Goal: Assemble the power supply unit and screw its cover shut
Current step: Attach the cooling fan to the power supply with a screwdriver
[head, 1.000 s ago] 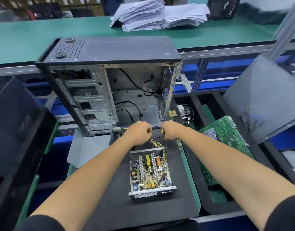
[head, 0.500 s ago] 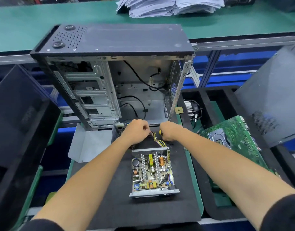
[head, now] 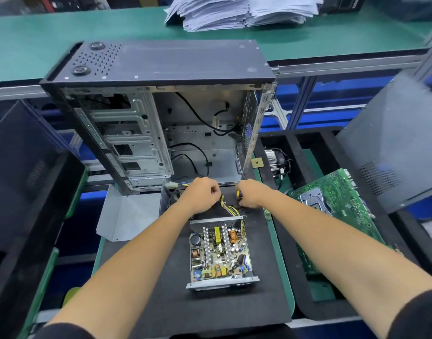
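On the black-matted surface [head: 161,302] before an open computer case [head: 161,113] lies the uncovered power supply unit [head: 220,253], its yellow wires [head: 228,209] gripped by the curled left hand [head: 200,196] and right hand [head: 250,195], beyond them a green conveyor [head: 63,40] bearing stacked papers [head: 234,11].

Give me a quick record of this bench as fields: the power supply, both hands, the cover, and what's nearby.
power supply: open grey metal power supply unit, circuit board exposed, on the black foam mat
wires: yellow and black wire bundle runs from its far end
left hand: curled on the wires
right hand: curled round a yellow-tipped item, too hidden to name
cover: bent grey sheet-metal cover, off, left of the unit
nearby: open black computer case behind; green motherboard right
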Available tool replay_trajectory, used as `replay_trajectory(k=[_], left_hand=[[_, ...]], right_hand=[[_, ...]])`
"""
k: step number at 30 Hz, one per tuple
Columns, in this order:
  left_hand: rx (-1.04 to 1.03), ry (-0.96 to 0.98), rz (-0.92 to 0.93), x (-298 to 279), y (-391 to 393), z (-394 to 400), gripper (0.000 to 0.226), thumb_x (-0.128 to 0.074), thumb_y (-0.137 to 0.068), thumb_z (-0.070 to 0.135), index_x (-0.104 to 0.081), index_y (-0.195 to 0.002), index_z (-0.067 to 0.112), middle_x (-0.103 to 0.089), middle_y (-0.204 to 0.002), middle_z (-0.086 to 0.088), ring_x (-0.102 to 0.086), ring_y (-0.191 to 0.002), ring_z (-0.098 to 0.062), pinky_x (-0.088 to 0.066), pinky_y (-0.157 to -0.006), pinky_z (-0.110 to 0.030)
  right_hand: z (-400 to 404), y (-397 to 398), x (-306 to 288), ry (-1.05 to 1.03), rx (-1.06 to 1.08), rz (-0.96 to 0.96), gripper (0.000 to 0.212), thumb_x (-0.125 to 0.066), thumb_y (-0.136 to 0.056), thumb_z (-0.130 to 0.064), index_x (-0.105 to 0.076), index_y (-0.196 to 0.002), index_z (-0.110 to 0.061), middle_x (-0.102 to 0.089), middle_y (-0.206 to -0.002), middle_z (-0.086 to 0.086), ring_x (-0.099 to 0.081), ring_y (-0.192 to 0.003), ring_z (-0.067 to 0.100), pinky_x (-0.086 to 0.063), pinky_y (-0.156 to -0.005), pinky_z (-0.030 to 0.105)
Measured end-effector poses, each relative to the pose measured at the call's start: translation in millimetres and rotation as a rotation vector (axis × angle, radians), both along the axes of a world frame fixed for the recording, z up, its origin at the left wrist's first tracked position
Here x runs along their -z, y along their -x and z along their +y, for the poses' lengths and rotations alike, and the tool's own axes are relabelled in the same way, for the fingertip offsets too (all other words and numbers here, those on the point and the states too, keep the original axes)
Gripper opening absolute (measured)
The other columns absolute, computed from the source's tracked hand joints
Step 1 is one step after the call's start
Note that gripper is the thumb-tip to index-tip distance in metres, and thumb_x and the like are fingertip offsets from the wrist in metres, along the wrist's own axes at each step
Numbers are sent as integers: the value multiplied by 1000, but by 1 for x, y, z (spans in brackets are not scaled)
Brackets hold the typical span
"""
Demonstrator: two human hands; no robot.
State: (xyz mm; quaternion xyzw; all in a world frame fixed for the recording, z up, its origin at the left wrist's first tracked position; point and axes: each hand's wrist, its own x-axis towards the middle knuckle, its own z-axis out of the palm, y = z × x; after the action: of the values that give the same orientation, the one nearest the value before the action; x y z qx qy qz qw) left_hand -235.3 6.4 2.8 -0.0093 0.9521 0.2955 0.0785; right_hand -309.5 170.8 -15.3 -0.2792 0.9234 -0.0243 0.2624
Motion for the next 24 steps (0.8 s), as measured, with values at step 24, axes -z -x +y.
replay_trajectory(k=[24], left_hand=[[-87,-100,77,-7,-25,-10,12,-61,-87,16,-67,-76,16,-59,-65,10,-49,-55,-5,-40,-55,-22]], right_hand=[[-10,-13,-34,128,54,45,16,-59,-83,-14,-53,-70,-6,-54,-73,12,-49,-68,28,-41,-59,31]])
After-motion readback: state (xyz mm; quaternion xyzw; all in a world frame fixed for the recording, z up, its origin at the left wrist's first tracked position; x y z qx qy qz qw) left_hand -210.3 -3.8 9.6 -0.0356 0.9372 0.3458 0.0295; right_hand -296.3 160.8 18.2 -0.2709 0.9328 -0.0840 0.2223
